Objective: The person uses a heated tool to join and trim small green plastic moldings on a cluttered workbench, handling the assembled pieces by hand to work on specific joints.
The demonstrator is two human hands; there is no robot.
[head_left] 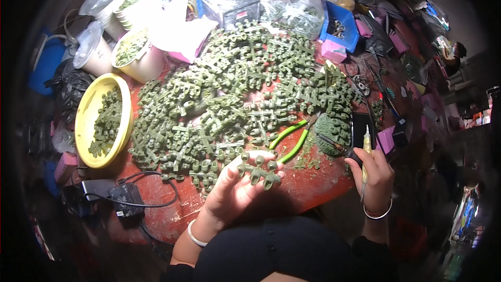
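My left hand [233, 188] is closed around the edge of a small dark-green knobbed piece [259, 173], which looks like moulded wax, above the table's near side. In my right hand [377, 176] is a slim yellowish pen-like tool [367, 149], tip up, with a thin cord trailing below. A dark-handled tool with a thin metal tip [332, 143] also runs from that hand's fingers toward a rough green lump [332, 131]. Between the hands lie cutting pliers with bright green handles [295, 143]. Behind them, many similar green pieces [224, 89] cover the table.
A yellow basin [82, 130] holding green pieces stands on the left, near white buckets [143, 68]. A black power adapter [125, 201] with cords lies at the front left of the red table [326, 188]. A blue bin [348, 26] and pink blocks [334, 51] stand at the back right.
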